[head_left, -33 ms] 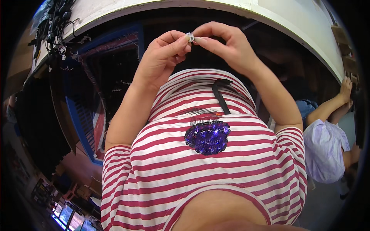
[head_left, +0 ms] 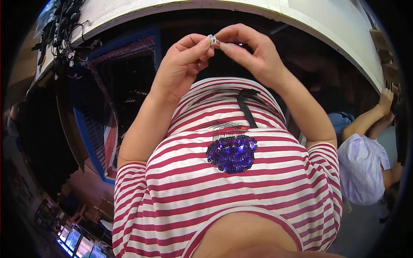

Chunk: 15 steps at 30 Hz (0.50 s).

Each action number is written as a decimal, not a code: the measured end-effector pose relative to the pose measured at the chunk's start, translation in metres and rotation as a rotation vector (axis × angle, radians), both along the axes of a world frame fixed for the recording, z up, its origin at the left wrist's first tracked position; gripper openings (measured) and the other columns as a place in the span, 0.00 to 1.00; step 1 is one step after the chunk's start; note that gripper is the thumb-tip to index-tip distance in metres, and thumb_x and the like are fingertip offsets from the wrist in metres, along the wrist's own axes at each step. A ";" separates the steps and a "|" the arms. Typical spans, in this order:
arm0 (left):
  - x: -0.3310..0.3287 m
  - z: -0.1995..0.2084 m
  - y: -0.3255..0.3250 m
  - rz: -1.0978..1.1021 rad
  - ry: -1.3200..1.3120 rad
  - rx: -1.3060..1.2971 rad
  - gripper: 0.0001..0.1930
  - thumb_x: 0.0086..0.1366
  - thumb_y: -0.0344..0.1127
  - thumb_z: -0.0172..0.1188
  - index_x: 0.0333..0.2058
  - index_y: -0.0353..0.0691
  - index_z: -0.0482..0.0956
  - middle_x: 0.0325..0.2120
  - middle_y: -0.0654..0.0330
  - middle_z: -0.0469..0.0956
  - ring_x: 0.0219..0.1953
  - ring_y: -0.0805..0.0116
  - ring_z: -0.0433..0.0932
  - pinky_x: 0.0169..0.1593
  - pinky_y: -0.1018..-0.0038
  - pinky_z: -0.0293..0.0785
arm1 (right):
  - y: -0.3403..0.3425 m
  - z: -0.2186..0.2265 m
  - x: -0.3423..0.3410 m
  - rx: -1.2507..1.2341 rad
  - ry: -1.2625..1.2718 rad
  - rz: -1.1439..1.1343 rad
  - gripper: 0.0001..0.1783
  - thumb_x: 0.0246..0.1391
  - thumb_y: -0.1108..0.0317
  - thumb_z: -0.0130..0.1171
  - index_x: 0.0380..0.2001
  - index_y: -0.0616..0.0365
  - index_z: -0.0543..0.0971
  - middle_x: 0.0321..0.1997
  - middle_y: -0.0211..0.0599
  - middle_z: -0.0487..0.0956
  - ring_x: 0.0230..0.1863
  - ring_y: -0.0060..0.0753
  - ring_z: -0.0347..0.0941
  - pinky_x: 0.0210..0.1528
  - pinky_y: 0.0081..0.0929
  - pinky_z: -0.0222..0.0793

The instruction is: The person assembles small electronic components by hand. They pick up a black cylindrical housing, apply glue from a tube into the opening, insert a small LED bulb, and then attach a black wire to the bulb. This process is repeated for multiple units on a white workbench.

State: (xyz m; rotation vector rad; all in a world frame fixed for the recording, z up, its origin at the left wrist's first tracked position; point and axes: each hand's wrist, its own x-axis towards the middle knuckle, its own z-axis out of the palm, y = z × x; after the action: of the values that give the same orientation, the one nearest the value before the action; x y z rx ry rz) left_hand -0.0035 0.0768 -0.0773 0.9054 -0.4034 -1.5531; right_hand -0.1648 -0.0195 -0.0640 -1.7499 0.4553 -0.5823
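A small white, silvery piece [head_left: 212,40], too small for its kind to be told, sits in the pinch of my left hand [head_left: 189,58]. Thumb and forefinger of my right hand [head_left: 257,51] meet at the piece's right side, closed close to it. A bright white speck [head_left: 240,44] shows between the bent fingers of the right hand. Both hands are raised in front of my striped shirt, just short of the table's edge.
Beyond my hands curves a white table edge [head_left: 198,5]. Black cables with small connectors [head_left: 64,32] hang over it at left. Below stands a blue plastic crate [head_left: 88,133] with dark contents. Another person's arm [head_left: 370,116] reaches to the table at far right.
My right thumb and fingertips have shifted slightly against the small piece, and the white speck between the right fingers now shows. The left hand has hardly moved.
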 end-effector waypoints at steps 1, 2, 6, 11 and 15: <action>-0.003 0.001 -0.002 0.026 -0.022 0.014 0.05 0.60 0.35 0.56 0.32 0.40 0.75 0.24 0.67 0.73 0.27 0.81 0.67 0.32 0.84 0.63 | 0.002 -0.008 0.002 -0.213 -0.089 -0.065 0.12 0.48 0.66 0.58 0.36 0.60 0.75 0.31 0.35 0.78 0.32 0.27 0.73 0.40 0.23 0.68; -0.006 0.001 -0.003 0.052 -0.044 0.031 0.06 0.59 0.35 0.57 0.32 0.40 0.75 0.24 0.68 0.73 0.27 0.81 0.67 0.32 0.84 0.63 | 0.001 -0.012 0.001 -0.355 -0.083 -0.073 0.11 0.48 0.66 0.58 0.35 0.60 0.75 0.30 0.35 0.77 0.31 0.28 0.73 0.39 0.22 0.68; 0.007 0.011 -0.003 -0.075 -0.317 0.020 0.07 0.58 0.35 0.58 0.32 0.39 0.77 0.25 0.67 0.74 0.27 0.82 0.67 0.33 0.85 0.62 | -0.005 -0.016 -0.002 -0.268 -0.113 -0.039 0.08 0.49 0.68 0.58 0.32 0.60 0.76 0.26 0.34 0.77 0.27 0.25 0.73 0.32 0.19 0.68; 0.019 0.024 -0.007 -0.259 -0.560 -0.043 0.09 0.56 0.37 0.59 0.31 0.38 0.78 0.25 0.67 0.75 0.26 0.83 0.67 0.33 0.85 0.62 | -0.010 -0.001 -0.006 -0.158 0.060 0.128 0.06 0.50 0.74 0.56 0.33 0.63 0.76 0.29 0.32 0.76 0.32 0.21 0.71 0.36 0.15 0.67; 0.017 0.019 -0.006 -0.230 -0.514 -0.056 0.10 0.56 0.38 0.60 0.31 0.37 0.77 0.24 0.67 0.74 0.26 0.83 0.67 0.33 0.85 0.62 | -0.008 -0.006 -0.002 -0.150 -0.056 0.011 0.06 0.49 0.72 0.57 0.31 0.61 0.77 0.28 0.32 0.76 0.30 0.22 0.72 0.33 0.17 0.68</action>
State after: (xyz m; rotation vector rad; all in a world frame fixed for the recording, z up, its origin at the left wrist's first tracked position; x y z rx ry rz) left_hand 0.0135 0.0705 -0.0588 1.2484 -0.9401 -1.4918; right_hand -0.1670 -0.0271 -0.0699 -1.8721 0.3713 -0.6701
